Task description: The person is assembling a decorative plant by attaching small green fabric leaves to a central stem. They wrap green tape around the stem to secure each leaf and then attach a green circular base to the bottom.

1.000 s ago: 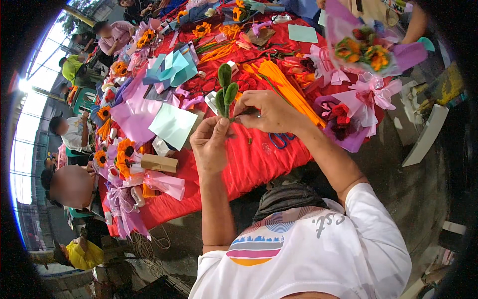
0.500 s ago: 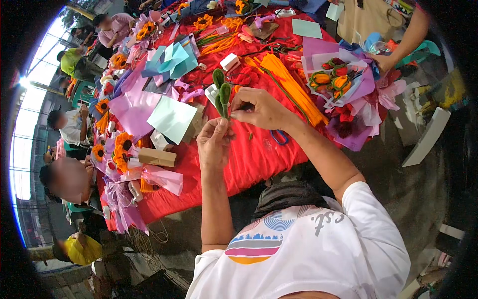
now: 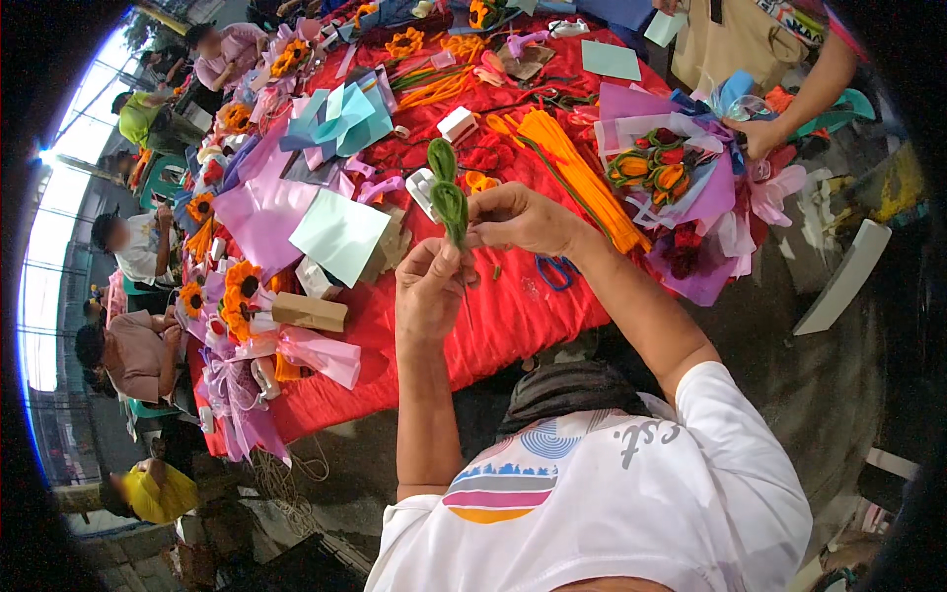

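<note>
Pinching green leaves (image 3: 451,210) by the base in left fingers (image 3: 448,259), pointing forward, just left of the curled right fingers (image 3: 499,201), with grip there unclear.

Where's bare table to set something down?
Bare red cloth: near edge, between left hand and blue handles; a smaller patch between brown roll and that hand. Crowded: left edge with sunflowers, right corner with bouquets.

Green loops (image 3: 452,205) (base behind left hand (image 3: 429,281))
</note>
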`<act>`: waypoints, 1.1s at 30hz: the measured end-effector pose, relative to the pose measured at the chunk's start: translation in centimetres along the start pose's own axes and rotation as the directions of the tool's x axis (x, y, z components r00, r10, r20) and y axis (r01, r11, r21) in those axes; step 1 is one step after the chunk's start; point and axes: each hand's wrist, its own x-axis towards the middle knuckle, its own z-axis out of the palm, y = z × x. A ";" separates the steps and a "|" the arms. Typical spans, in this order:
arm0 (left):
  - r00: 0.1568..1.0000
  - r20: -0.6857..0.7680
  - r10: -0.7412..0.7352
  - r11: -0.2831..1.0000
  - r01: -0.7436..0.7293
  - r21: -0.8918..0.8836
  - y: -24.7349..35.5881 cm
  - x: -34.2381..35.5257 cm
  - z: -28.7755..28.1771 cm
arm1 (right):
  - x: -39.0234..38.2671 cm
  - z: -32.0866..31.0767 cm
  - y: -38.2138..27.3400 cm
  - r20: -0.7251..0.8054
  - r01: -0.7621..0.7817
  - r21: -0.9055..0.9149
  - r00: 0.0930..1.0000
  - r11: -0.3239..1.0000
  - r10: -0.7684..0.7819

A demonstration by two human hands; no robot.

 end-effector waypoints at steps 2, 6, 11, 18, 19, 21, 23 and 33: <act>0.999 0.046 -0.025 1.000 0.026 -0.017 0.0 0.2 0.0 | -0.1 -0.2 0.4 0.037 0.027 0.046 0.999 0.999 -0.028; 0.989 0.102 -0.111 0.991 0.118 -0.068 -0.1 0.1 -0.1 | -0.2 -0.1 0.3 0.065 0.034 0.065 0.997 0.997 -0.038; 0.964 0.183 -0.192 0.966 0.218 -0.135 0.0 -0.4 0.5 | -0.8 0.6 -0.8 0.160 -0.063 0.235 0.987 0.970 0.026; 0.967 0.081 -0.243 0.958 0.253 -0.133 0.3 -0.2 1.5 | -0.8 -0.4 0.4 0.152 -0.048 0.196 0.988 0.979 0.018; 0.967 0.081 -0.242 0.959 0.251 -0.134 0.3 -0.2 1.4 | -0.8 -0.3 0.5 0.112 -0.049 0.215 0.993 0.975 0.026; 0.968 -0.019 -0.249 0.966 0.246 -0.083 0.4 0.0 1.2 | -0.6 0.0 0.7 0.075 -0.050 0.234 0.997 0.971 0.033; 0.969 -0.074 -0.235 0.971 0.230 -0.067 0.2 0.0 1.0 | -0.5 0.3 0.8 0.024 -0.046 0.250 0.999 0.967 0.041; 0.932 -0.267 0.243 0.915 -0.130 0.381 -1.0 -0.2 2.2 | 0.1 0.7 1.6 -0.106 -0.022 0.230 0.993 0.973 0.048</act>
